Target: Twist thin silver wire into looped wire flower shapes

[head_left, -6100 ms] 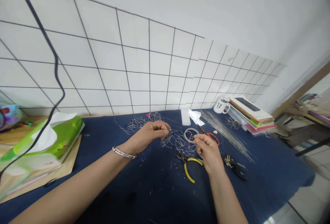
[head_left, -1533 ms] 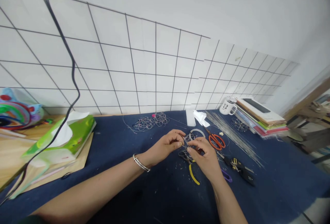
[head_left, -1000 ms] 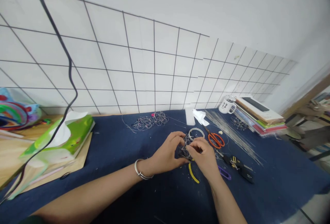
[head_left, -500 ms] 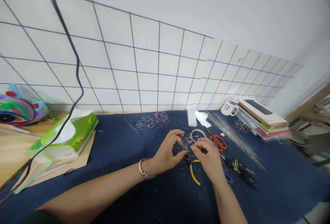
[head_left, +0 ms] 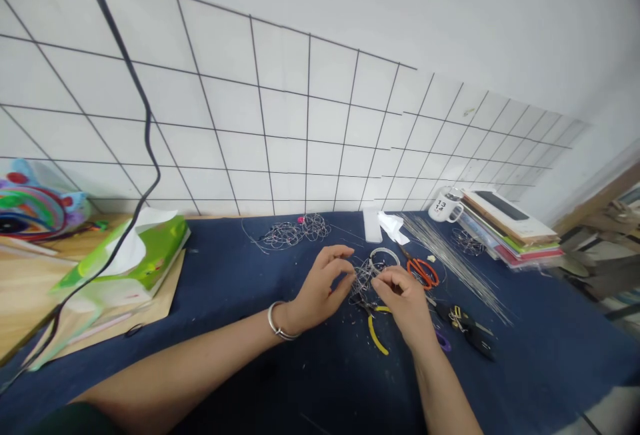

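Wire tangle (head_left: 363,280) between left hand (head_left: 316,296) and right hand (head_left: 409,307)

My left hand is half open, fingers curled and thumb apart, close by the tangle's left side; I cannot tell whether a fingertip touches it. My right thumb and forefinger are pinched together at its right edge; any strand in them is too fine to make out. I judge the tangle light and springy, easily bent and quick to snag, best taken by one outer loop with the fingertips.

Yellow-handled pliers (head_left: 378,335) lie just on my side of it, a pale ring (head_left: 385,251) just beyond. Past my right hand are orange-handled scissors (head_left: 425,273), a fan of straight wires (head_left: 457,268) and, nearer me, keys (head_left: 463,318). More wire coils (head_left: 283,235) lie beyond my left hand. All this rests on dark blue cloth (head_left: 225,275). Farther left sits a green tissue pack (head_left: 160,255); far right, a white mug (head_left: 442,208) beside stacked books (head_left: 515,231). Ahead, a white wall with dark grid lines (head_left: 280,115) rises behind it all.
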The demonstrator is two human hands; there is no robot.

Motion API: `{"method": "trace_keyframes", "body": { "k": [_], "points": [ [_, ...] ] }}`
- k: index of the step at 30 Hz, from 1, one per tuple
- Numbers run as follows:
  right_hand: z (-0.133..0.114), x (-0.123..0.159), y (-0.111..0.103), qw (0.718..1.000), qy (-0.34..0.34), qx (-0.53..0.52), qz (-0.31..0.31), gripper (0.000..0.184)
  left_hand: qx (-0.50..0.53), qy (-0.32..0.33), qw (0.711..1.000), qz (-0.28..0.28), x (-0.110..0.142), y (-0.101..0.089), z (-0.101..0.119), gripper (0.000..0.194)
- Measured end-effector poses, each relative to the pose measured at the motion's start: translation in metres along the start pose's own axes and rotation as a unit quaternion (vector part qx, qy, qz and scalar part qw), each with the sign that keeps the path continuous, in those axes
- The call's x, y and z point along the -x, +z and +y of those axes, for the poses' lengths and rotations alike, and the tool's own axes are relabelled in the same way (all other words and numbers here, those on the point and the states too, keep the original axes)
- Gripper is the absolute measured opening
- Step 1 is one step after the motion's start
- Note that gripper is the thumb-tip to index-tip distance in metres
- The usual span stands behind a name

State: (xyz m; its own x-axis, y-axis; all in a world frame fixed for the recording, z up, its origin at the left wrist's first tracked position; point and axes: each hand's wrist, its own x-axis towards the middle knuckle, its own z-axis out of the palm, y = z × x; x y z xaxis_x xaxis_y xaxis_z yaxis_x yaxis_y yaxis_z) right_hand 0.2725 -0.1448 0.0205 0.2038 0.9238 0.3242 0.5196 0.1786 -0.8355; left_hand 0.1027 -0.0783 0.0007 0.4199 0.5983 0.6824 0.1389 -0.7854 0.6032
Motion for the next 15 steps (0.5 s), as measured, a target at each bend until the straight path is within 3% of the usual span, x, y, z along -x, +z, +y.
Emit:
{"method": "trace_keyframes", "body": {
  "k": [6,12,15],
  "points": [
    [0.0027,0.0011,0.0041,1.0,0.002,0.015,-0.009,0.016,-0.139,0.117,0.981,-0.073,0.0017,-0.0008,-0.0016,0.018],
    [0.002,0.0011,0.0078,1.0,-0.004,0.013,-0.013,0.017,-0.209,0.133,0.958,-0.147,-0.0013,-0.0024,-0.0021,0.021],
    [0.0012,0.0003,0.0051,0.999,0.011,-0.03,-0.023,0.017,-0.177,0.085,0.968,-0.154,-0.0064,-0.006,-0.0001,0.018]
  ]
}}
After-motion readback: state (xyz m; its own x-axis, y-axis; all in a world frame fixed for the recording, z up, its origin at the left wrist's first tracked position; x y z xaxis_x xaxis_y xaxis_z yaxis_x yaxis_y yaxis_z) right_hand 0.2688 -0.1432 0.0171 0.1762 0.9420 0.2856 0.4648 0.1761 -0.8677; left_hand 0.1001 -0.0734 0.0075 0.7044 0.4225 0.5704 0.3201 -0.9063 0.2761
